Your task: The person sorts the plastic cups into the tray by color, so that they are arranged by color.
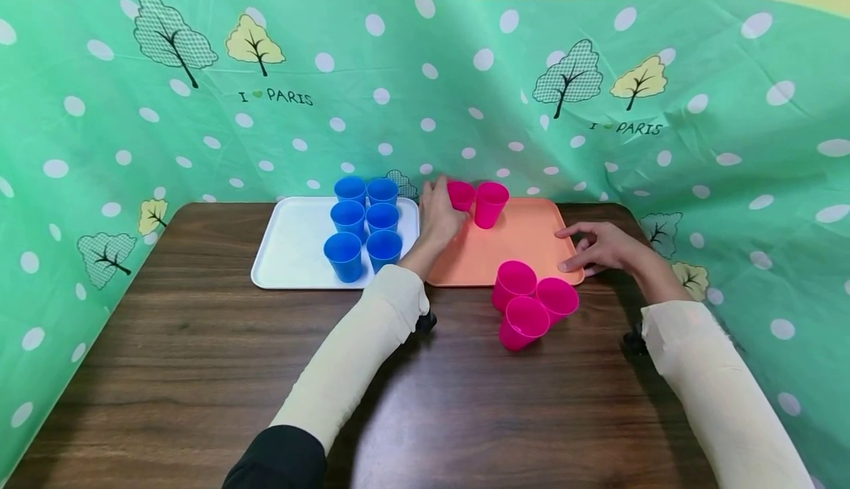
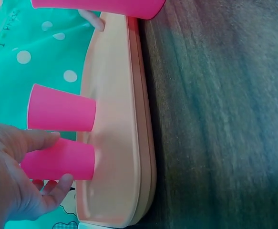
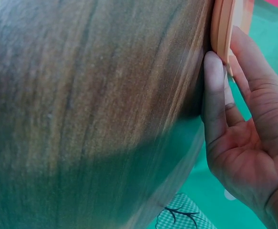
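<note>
My left hand (image 1: 440, 212) holds a pink cup (image 1: 461, 195) at the back left of the orange tray (image 1: 465, 257). In the left wrist view the thumb and fingers go around this cup (image 2: 62, 160), whose base meets the tray. A second pink cup (image 1: 491, 205) stands upright just right of it. My right hand (image 1: 600, 247) grips the tray's right edge near the front corner; the right wrist view shows the tray rim (image 3: 222, 33) between its thumb and fingers. Three more pink cups (image 1: 524, 323) stand clustered on the table at the tray's front edge.
To the left lies a white tray (image 1: 292, 253) bearing several blue cups (image 1: 348, 217) in two columns. Both trays sit at the back of the brown wooden table (image 1: 199, 371). Behind hangs a green dotted cloth (image 1: 398, 54).
</note>
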Demonstrator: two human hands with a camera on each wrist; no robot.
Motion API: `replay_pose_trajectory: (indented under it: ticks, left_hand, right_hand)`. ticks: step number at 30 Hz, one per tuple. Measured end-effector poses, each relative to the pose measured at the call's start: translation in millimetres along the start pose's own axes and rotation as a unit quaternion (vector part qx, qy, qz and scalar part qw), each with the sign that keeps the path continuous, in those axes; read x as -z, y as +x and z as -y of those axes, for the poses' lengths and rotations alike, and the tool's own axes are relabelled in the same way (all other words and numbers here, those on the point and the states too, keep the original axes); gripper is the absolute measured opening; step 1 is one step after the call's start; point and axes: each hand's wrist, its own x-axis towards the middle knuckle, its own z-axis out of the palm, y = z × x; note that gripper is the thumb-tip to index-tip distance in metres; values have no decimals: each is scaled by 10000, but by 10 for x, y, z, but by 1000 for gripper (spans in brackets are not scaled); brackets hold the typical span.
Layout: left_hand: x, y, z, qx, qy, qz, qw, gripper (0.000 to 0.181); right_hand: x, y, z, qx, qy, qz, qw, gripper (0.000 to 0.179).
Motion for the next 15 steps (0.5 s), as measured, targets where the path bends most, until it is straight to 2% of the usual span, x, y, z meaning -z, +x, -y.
replay_pose_trajectory:
  ticks: [5, 10, 12, 15]
  left_hand:
    - [-41, 58, 61, -75, 96, -29, 9999, 94]
    - [-23, 53, 40, -28, 7, 10, 10000, 91]
    - [57, -10, -31, 65, -57, 84, 9999, 95]
    - [281, -221, -250, 207, -218, 156, 9994, 102]
  right_hand:
    - [-5, 6, 12, -27, -6, -27, 10000, 90]
    - [2, 6, 16, -31, 14, -47, 10000, 88]
    - [5, 3, 16, -39, 20, -40, 10000, 88]
    - [15, -7, 9, -56, 9, -41, 10000, 89]
